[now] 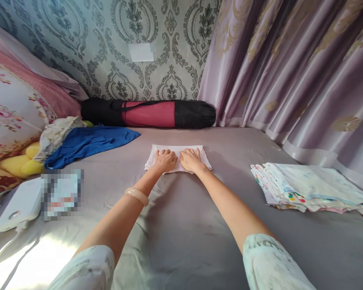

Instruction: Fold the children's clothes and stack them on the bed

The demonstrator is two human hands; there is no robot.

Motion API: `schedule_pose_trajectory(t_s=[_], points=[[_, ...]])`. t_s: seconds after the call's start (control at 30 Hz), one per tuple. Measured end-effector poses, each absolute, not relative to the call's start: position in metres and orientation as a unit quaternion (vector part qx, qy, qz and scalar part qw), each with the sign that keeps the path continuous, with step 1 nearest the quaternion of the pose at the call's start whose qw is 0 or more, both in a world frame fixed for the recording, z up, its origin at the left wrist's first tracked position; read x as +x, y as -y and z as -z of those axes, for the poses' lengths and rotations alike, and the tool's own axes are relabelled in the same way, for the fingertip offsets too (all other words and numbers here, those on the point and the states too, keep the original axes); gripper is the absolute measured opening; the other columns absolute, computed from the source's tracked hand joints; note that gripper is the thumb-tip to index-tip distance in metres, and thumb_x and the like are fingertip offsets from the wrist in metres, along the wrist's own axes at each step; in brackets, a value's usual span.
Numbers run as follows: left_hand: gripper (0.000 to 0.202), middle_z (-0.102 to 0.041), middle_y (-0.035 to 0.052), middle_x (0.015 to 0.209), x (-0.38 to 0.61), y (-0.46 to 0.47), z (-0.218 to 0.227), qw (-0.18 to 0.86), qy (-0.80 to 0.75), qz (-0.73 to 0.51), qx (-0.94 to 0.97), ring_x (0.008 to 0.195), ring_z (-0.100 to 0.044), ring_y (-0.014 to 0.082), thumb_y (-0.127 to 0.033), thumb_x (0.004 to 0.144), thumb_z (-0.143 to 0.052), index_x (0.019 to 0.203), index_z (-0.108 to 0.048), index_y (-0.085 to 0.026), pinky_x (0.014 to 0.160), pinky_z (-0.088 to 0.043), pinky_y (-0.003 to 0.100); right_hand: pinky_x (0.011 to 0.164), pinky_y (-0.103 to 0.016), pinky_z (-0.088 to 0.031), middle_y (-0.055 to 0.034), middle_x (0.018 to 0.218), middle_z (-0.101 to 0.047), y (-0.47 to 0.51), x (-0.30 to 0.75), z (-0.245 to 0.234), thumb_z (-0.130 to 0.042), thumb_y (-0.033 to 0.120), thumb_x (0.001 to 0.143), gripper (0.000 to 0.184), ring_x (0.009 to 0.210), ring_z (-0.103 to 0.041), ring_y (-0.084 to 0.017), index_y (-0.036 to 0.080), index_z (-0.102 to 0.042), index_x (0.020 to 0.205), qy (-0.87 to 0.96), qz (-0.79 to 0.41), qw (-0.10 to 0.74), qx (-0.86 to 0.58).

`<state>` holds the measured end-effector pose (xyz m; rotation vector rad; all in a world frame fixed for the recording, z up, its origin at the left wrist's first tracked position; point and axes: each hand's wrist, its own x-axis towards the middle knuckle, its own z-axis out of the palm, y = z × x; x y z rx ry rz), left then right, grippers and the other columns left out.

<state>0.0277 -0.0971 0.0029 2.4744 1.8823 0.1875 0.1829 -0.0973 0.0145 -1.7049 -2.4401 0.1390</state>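
Note:
A folded white cloth point(178, 150) lies flat on the grey bed sheet point(187, 225), straight ahead of me. My left hand point(166, 160) rests palm down on its left half, fingers stretched over the fabric. On the right half lies my right hand point(191, 160), also palm down with the fingers spread. Both hands press on the cloth side by side, a small gap between them. The cloth's exact kind cannot be told, as the hands cover its middle.
To the right is a stack of folded printed cloths point(314, 187). A blue cloth point(93, 143) and a yellow plush toy point(21, 163) lie at the left, near a white power bank point(21, 203) with a cable. A black and red rolled bag point(148, 114) lies along the wall.

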Motion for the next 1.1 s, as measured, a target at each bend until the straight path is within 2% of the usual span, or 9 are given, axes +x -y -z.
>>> schedule_pose_trajectory(t_s=[0.07, 0.13, 0.2, 0.3, 0.43, 0.73, 1.0, 1.1], points=[[0.039, -0.058, 0.0137, 0.133, 0.029, 0.087, -0.005, 0.0, -0.611, -0.079, 0.788, 0.129, -0.047, 0.0289, -0.032, 0.099, -0.029, 0.12, -0.059, -0.02, 0.111, -0.027, 0.053, 0.116, -0.057, -0.012, -0.0148, 0.14, -0.054, 0.09, 0.179, -0.016, -0.029, 0.024, 0.097, 0.044, 0.135, -0.041, -0.028, 0.016, -0.058, 0.129, 0.815, -0.03, 0.108, -0.569], [0.041, -0.051, 0.0133, 0.143, 0.03, 0.079, -0.004, -0.009, -0.614, -0.099, 0.783, 0.137, -0.04, 0.0272, -0.026, 0.099, -0.027, 0.13, -0.053, -0.019, 0.114, -0.024, 0.051, 0.118, -0.054, -0.01, -0.0134, 0.151, -0.043, 0.082, 0.176, -0.016, -0.029, 0.023, 0.097, 0.048, 0.143, -0.03, -0.026, 0.013, -0.049, 0.14, 0.822, -0.038, 0.11, -0.558], [0.045, -0.044, 0.0121, 0.151, 0.03, 0.073, 0.0, -0.005, -0.614, -0.096, 0.783, 0.143, -0.032, 0.0264, -0.025, 0.099, -0.027, 0.138, -0.047, -0.019, 0.117, -0.02, 0.05, 0.12, -0.053, -0.007, -0.0105, 0.158, -0.032, 0.076, 0.174, -0.013, -0.028, 0.024, 0.096, 0.054, 0.148, -0.021, -0.024, 0.012, -0.039, 0.148, 0.835, -0.057, 0.088, -0.541], [0.048, -0.04, 0.0106, 0.154, 0.026, 0.069, 0.008, 0.014, -0.602, -0.074, 0.795, 0.145, -0.028, 0.0275, -0.03, 0.1, -0.026, 0.144, -0.041, -0.018, 0.118, -0.016, 0.051, 0.121, -0.05, -0.006, -0.0081, 0.16, -0.028, 0.069, 0.173, -0.005, -0.027, 0.026, 0.097, 0.057, 0.149, -0.018, -0.022, 0.013, -0.032, 0.152, 0.846, -0.079, 0.06, -0.523], [0.051, -0.038, 0.01, 0.155, 0.022, 0.067, 0.017, 0.029, -0.597, -0.065, 0.799, 0.144, -0.031, 0.0294, -0.035, 0.101, -0.022, 0.147, -0.038, -0.019, 0.116, -0.02, 0.055, 0.121, -0.046, -0.012, -0.0068, 0.159, -0.029, 0.068, 0.174, 0.006, -0.025, 0.028, 0.097, 0.057, 0.148, -0.022, -0.021, 0.016, -0.032, 0.153, 0.842, -0.089, 0.063, -0.528], [0.051, -0.037, 0.011, 0.156, 0.022, 0.065, 0.015, 0.045, -0.594, -0.071, 0.8, 0.144, -0.031, 0.0298, -0.035, 0.1, -0.024, 0.146, -0.04, -0.019, 0.115, -0.022, 0.056, 0.12, -0.046, -0.013, -0.0064, 0.159, -0.03, 0.068, 0.173, 0.005, -0.026, 0.028, 0.097, 0.057, 0.147, -0.023, -0.021, 0.017, -0.032, 0.153, 0.84, -0.099, 0.064, -0.53], [0.052, -0.04, 0.0133, 0.153, 0.004, 0.059, 0.016, 0.001, -0.636, -0.079, 0.768, 0.146, -0.026, 0.0297, -0.04, 0.101, -0.022, 0.141, -0.046, -0.018, 0.118, -0.015, 0.058, 0.12, -0.051, -0.007, -0.0103, 0.16, -0.027, 0.067, 0.187, -0.002, -0.023, 0.03, 0.099, 0.055, 0.149, -0.017, -0.023, 0.013, -0.036, 0.15, 0.804, -0.069, 0.091, -0.583], [0.053, -0.043, 0.0137, 0.152, -0.001, 0.06, 0.021, 0.0, -0.646, -0.083, 0.759, 0.145, -0.03, 0.0301, -0.041, 0.101, -0.021, 0.141, -0.047, -0.018, 0.116, -0.02, 0.057, 0.12, -0.052, -0.009, -0.0113, 0.159, -0.029, 0.068, 0.192, 0.002, -0.023, 0.031, 0.099, 0.056, 0.148, -0.019, -0.024, 0.011, -0.036, 0.15, 0.791, -0.075, 0.082, -0.602]])
